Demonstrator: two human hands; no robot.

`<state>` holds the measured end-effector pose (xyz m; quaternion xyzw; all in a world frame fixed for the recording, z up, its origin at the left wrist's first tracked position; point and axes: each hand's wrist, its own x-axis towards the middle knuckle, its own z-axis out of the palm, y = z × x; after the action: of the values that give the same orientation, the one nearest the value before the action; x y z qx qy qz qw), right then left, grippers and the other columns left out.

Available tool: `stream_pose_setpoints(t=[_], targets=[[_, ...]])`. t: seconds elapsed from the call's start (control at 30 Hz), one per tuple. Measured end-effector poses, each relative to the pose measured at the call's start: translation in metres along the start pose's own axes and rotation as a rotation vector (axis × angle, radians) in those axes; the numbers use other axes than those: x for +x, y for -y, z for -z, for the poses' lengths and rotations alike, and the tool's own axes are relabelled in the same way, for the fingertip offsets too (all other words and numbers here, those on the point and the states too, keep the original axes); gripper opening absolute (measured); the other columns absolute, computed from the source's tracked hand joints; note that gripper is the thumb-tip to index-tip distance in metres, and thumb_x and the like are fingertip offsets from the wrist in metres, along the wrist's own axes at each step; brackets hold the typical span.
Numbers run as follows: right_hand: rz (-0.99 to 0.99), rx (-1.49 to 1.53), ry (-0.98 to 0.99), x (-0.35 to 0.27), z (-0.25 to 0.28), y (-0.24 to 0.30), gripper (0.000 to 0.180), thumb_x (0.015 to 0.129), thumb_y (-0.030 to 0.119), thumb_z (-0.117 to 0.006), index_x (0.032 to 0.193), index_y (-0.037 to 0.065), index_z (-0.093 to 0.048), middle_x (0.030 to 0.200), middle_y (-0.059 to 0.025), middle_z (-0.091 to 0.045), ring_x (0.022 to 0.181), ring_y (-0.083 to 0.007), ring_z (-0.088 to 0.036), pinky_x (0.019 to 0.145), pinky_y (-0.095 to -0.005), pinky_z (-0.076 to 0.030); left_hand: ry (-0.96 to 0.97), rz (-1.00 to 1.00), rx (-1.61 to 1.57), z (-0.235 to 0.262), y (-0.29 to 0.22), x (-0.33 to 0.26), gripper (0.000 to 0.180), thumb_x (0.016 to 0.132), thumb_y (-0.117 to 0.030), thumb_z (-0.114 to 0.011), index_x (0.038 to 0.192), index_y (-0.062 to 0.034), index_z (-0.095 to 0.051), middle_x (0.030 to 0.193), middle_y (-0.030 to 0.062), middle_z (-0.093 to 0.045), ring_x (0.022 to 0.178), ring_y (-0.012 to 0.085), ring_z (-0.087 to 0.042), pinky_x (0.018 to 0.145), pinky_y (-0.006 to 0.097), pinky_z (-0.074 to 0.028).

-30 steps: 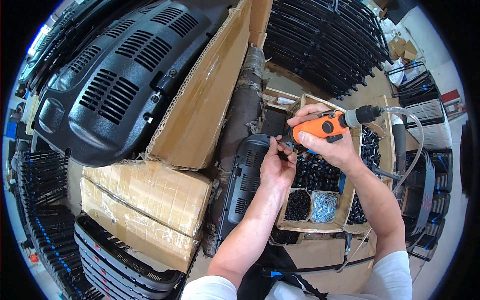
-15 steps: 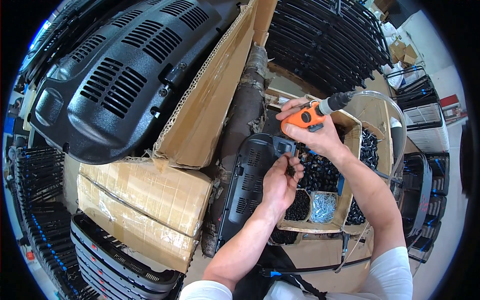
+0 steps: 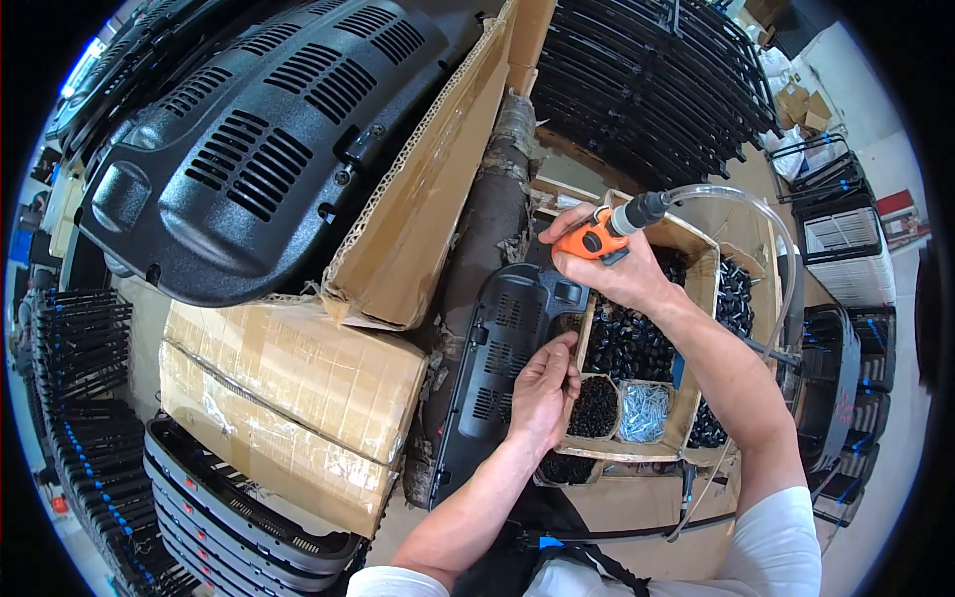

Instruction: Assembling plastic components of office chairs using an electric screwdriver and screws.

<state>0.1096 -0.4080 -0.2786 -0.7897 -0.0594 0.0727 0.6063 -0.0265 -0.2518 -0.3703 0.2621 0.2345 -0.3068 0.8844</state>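
Note:
My right hand (image 3: 629, 277) is wrapped round an orange air screwdriver (image 3: 589, 239) with a grey and black rear end and a clear hose (image 3: 761, 202). The tool's tip is hidden from view. Below it lies a black plastic cover (image 3: 484, 373) with slotted vents, its far end close under my right hand. My left hand (image 3: 542, 393) is curled closed at the cover's right edge, beside the parts box. Whatever lies in its fingers is hidden.
A cardboard parts box (image 3: 704, 323) holds black fittings (image 3: 627, 343), small black screws (image 3: 594, 408) and silver screws (image 3: 644, 411). Larger vented black covers (image 3: 249, 159) fill a carton (image 3: 418, 199) at left. A taped carton (image 3: 288, 398) and stacked grey-black frames (image 3: 229, 517) stand nearer.
My left hand has moved down and slightly left along the cover's edge. My right hand and the screwdriver have shifted slightly left. The view has turned a little.

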Motion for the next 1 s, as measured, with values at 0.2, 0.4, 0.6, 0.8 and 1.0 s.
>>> stream_pose_setpoints(t=[0.2,0.4,0.6,0.8,1.0], targets=[[-0.011,-0.001,-0.014,-0.001,-0.002,0.003,0.032,0.084,0.013,-0.080,0.113,0.004,-0.070,0.110,-0.0075,-0.074,0.106,-0.0171,-0.070,0.099,-0.0370,-0.056,-0.004,-0.077,-0.027,0.006,-0.013,0.001,0.023,0.110,-0.026,-0.062,0.117,-0.0043,-0.067,0.088,-0.0002,-0.063,0.073,0.0116,-0.058,0.065,0.026,-0.049],[-0.071,-0.020,-0.070,-0.003,-0.010,0.010,0.042,0.086,0.014,-0.081,0.124,0.005,-0.068,0.116,-0.0102,-0.075,0.110,-0.0176,-0.070,0.101,-0.0365,-0.057,0.044,0.014,-0.238,0.006,-0.025,0.003,0.025,0.109,-0.029,-0.064,0.114,-0.0050,-0.067,0.086,-0.0019,-0.059,0.075,0.0110,-0.054,0.064,0.026,-0.045],[0.045,0.160,-0.083,-0.042,-0.014,0.045,0.045,0.089,0.011,-0.078,0.130,0.000,-0.062,0.123,-0.0177,-0.075,0.116,-0.0219,-0.071,0.105,-0.0391,-0.056,-0.143,0.027,-0.369,-0.005,-0.042,0.008,0.029,0.110,-0.040,-0.059,0.110,-0.0108,-0.065,0.082,-0.0047,-0.057,0.072,0.0105,-0.054,0.062,0.025,-0.044],[0.055,0.111,-0.003,-0.063,-0.039,0.058,0.048,0.090,0.015,-0.083,0.130,0.000,-0.061,0.125,-0.0185,-0.073,0.117,-0.0231,-0.070,0.106,-0.0404,-0.055,0.100,0.023,-0.698,0.008,-0.048,0.023,0.025,0.112,-0.035,-0.055,0.117,-0.0118,-0.063,0.085,-0.0042,-0.060,0.074,0.0095,-0.055,0.064,0.024,-0.049],[0.047,0.076,0.004,-0.060,-0.045,0.062,0.047,0.090,0.013,-0.081,0.131,0.001,-0.061,0.126,-0.0179,-0.073,0.118,-0.0231,-0.070,0.108,-0.0401,-0.054,0.009,0.094,-0.722,0.004,-0.063,0.018,0.025,0.113,-0.034,-0.053,0.118,-0.0119,-0.063,0.084,-0.0039,-0.059,0.074,0.0106,-0.055,0.064,0.025,-0.049]])
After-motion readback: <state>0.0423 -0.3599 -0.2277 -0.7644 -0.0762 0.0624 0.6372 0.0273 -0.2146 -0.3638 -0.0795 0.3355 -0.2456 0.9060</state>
